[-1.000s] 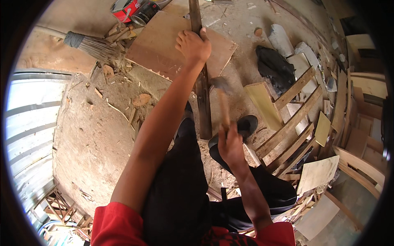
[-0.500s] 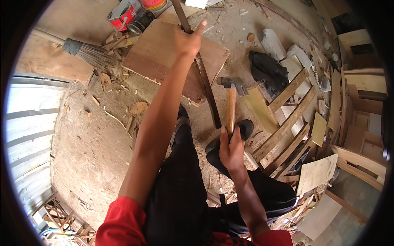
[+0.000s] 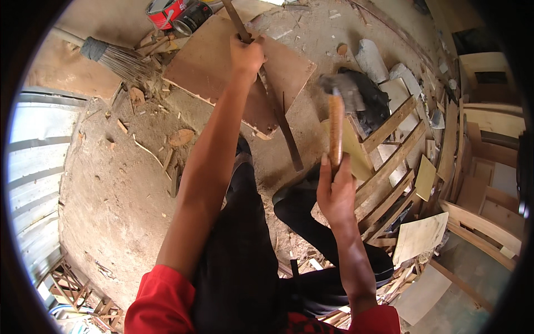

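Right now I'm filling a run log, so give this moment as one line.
left hand: grips strip | right hand: grips hammer, apart from strip | strip: over board | broom: upper left

Open gap btwn wood strip [image 3: 277, 111] & hammer [image 3: 336, 119]; slats [image 3: 389, 163] R of hammer block way.

Smooth, faintly glossy wood forms the hammer handle [image 3: 336, 128]; the hammer head [image 3: 340, 91], blurred from where I stand, looks like dull metal. Rough, matt wood makes the dark strip [image 3: 278, 114], ragged-edged plywood the board [image 3: 203, 64], ridged sheet metal the wall [image 3: 41, 162].
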`<state>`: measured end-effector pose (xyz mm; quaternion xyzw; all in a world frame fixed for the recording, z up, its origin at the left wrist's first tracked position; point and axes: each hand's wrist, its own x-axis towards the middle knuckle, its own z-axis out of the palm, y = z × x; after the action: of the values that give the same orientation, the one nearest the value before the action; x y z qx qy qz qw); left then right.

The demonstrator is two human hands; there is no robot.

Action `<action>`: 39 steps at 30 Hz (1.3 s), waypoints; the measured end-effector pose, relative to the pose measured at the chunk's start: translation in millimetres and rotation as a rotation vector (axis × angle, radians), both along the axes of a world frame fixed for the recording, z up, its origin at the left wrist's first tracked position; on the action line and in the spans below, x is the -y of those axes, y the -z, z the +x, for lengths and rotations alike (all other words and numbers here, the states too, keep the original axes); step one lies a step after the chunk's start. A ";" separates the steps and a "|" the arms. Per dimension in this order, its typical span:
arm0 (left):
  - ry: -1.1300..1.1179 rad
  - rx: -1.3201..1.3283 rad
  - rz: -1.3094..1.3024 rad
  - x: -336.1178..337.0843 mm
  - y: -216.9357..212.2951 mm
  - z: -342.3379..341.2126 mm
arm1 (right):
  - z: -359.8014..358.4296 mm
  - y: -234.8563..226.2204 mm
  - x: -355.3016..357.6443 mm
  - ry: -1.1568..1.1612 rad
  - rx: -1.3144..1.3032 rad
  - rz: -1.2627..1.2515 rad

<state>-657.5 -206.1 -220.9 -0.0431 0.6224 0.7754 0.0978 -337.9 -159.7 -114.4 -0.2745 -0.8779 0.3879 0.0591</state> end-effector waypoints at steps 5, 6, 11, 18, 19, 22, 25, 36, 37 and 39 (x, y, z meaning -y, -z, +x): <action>-0.010 0.026 0.193 7.8 -5.6 7.8 | 3.5 17.6 -3.7 -0.047 0.127 -0.029; 0.002 0.033 0.236 12.4 -6.4 11.4 | 9.2 27.4 -5.9 -0.130 0.107 0.020; 0.047 -0.079 0.332 21.1 -22.8 16.5 | 17.7 32.7 2.3 -0.016 -0.013 -0.084; 0.219 -0.334 0.267 -2.2 -106.2 57.3 | 48.8 23.9 13.9 0.100 -0.071 -0.219; 0.299 -0.345 0.287 -1.7 -117.2 59.4 | 54.4 20.3 15.7 0.093 -0.126 -0.150; 0.524 -0.376 0.327 5.7 -165.8 74.9 | 77.4 -1.6 18.2 0.083 -0.137 -0.226; 0.729 -0.431 0.381 10.5 -209.2 91.3 | 89.2 -50.8 25.2 0.123 -0.286 -0.673; 0.979 -0.481 0.356 36.3 -376.1 178.9 | 129.8 -169.6 34.1 -0.001 -0.421 -0.161; 0.993 -0.498 0.362 37.8 -386.0 183.5 | 137.6 -178.4 37.7 -0.003 -0.427 -0.167; 1.009 -0.519 0.374 43.6 -397.0 191.4 | 154.7 -195.9 48.0 -0.014 -0.424 -0.185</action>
<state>-466.2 -249.7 176.1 0.4667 0.4225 0.7148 0.3046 -183.2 -207.8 81.5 -0.1849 -0.8084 0.5162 0.2143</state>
